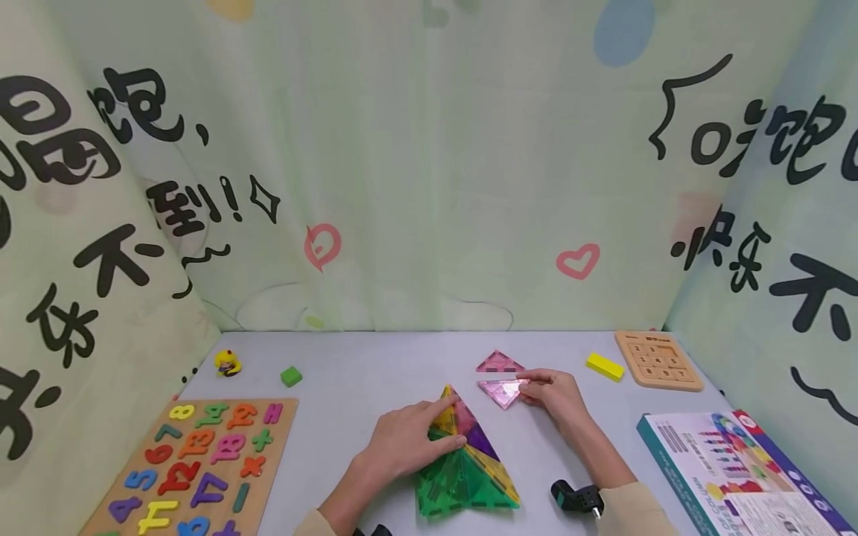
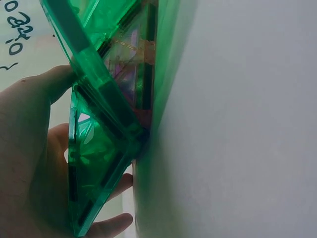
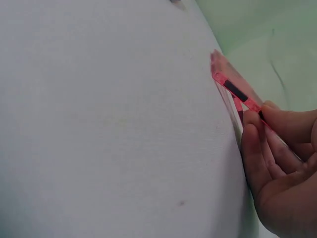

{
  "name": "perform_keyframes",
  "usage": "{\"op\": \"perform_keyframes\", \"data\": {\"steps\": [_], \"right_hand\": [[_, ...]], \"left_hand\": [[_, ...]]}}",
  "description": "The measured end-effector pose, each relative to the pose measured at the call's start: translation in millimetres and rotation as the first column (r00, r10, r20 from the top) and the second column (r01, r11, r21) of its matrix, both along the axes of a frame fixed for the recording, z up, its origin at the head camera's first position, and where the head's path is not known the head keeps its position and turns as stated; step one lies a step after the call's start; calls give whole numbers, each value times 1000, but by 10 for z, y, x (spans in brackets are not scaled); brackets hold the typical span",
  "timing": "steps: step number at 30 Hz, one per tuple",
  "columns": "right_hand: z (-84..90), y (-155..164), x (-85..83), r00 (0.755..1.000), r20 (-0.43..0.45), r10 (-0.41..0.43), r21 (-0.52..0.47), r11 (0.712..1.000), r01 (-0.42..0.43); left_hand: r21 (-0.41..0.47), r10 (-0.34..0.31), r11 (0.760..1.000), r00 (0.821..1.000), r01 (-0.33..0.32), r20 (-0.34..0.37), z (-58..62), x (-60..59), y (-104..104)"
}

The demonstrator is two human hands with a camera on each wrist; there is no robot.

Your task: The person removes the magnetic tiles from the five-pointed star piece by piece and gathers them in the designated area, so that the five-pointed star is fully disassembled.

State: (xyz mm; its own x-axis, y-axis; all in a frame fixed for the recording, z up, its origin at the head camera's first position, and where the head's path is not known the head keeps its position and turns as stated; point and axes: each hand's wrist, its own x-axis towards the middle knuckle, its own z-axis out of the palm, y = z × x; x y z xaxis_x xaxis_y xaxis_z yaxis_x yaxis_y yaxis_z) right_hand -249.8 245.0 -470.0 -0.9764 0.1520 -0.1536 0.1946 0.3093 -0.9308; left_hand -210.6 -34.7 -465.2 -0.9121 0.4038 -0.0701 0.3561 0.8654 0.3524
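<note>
My left hand [image 1: 410, 439] holds a built shape of translucent magnetic tiles [image 1: 462, 480], green at the front with yellow, pink and purple tiles toward its top and right side. In the left wrist view, the thumb and fingers lie about the green tiles [image 2: 99, 153], and part of the hand is behind them. To the right, my right hand [image 1: 555, 396] pinches a pink triangular magnetic tile [image 1: 501, 391] by its right corner. In the right wrist view that pink tile [image 3: 235, 89] is tilted above the table. Another pink triangular tile [image 1: 499, 363] lies just behind it.
A number-puzzle board [image 1: 284, 424] lies at the left, with a green block [image 1: 291, 376] and a small yellow figure [image 1: 228, 363] behind. Toward the right are a yellow block [image 1: 605, 367], a wooden number board [image 1: 660, 361] and a printed box [image 1: 737, 476]. A curtain [image 1: 429, 186] hangs behind.
</note>
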Motion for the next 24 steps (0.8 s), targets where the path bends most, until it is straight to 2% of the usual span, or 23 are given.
{"op": "perform_keyframes", "data": {"steps": [7,15,18,21,24], "right_hand": [[20,24,-94,1000,-5,31,130,991,-30],[24,23,-111,999,-31,43,282,959,-33],[30,-23,-49,996,-66,63,320,947,-38],[39,-89,95,993,-74,94,317,946,-66],[55,-186,258,984,-32,177,309,938,-159]], "left_hand": [[5,-7,1000,1000,7,3,28,21,8],[5,3,1000,1000,-3,7,54,12,22],[6,13,1000,1000,-13,27,64,4,22],[17,23,1000,998,-24,55,68,-5,39],[35,36,999,997,-39,75,78,-19,43]]}}
